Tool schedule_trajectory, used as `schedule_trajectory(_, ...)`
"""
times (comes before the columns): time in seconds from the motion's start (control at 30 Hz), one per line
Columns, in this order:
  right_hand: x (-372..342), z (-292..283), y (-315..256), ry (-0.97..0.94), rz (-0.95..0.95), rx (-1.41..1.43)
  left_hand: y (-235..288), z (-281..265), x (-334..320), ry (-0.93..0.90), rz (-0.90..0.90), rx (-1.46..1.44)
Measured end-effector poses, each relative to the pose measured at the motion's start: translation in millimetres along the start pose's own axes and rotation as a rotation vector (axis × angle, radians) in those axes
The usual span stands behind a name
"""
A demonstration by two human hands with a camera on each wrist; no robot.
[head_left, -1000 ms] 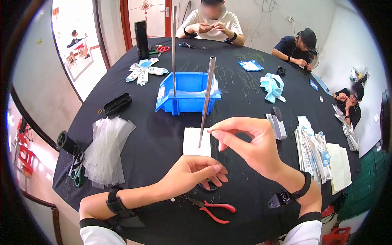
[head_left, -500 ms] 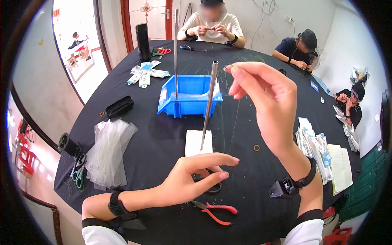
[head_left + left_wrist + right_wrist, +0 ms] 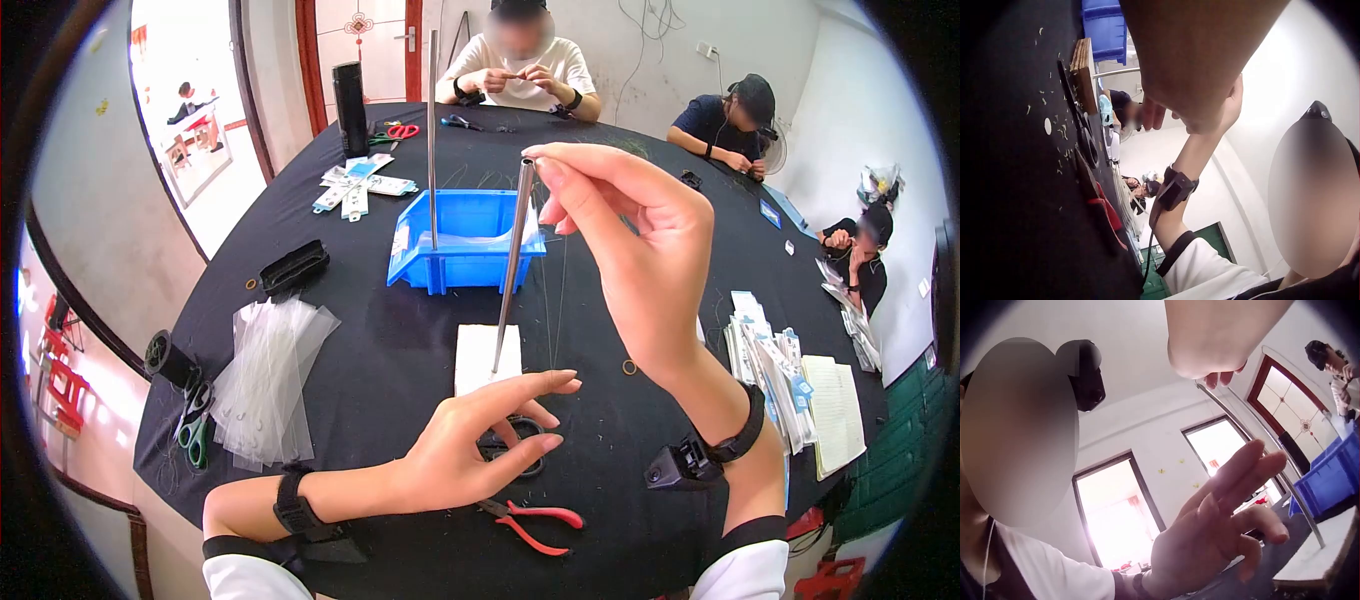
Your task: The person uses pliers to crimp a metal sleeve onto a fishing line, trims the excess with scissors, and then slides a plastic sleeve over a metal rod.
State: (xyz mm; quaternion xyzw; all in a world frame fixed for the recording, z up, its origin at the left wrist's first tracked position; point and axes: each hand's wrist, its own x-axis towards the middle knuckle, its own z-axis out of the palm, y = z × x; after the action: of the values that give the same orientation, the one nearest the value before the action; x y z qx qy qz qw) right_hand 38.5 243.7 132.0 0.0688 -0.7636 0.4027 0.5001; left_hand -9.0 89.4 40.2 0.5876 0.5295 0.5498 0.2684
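Note:
My right hand [image 3: 645, 250] is raised at the top of the near metal rod [image 3: 514, 250], thumb and index finger pinched together at its tip. Thin clear line [image 3: 559, 300] hangs in two strands from that pinch toward my left hand [image 3: 480, 435]. Lower down, the left hand has its index finger stretched out near the strands and its thumb apart. The rod rises from a white-topped block [image 3: 473, 360], whose wooden edge [image 3: 1084, 75] shows in the left wrist view. Black-handled scissors [image 3: 1088, 144] lie beneath the left hand, beside red-handled pliers [image 3: 545, 518].
Behind the rod stands a blue bin [image 3: 465, 270] with a second rod [image 3: 433, 150]. Clear plastic sleeves [image 3: 265, 390] and green-handled scissors [image 3: 192, 435] lie left. Packets [image 3: 760, 360] and a notebook [image 3: 832, 410] lie right. Other people sit around the table.
My right hand has risen from low beside the rod, drawing the line upward, then moved left to the rod's top. The left hand's fingers have spread and its index finger has straightened.

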Motion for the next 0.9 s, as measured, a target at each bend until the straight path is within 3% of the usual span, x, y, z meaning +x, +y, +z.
schedule_trajectory(0.43,0.5,0.7,-5.4,-0.037,0.155,0.195,1.8,2.2,-1.5,0.047,0.015,-0.036)
schedule_trajectory(0.9,-5.5,1.2,-1.0,-0.02,0.161,0.168,2.2,3.6,-2.4,0.051,0.0,-0.053)
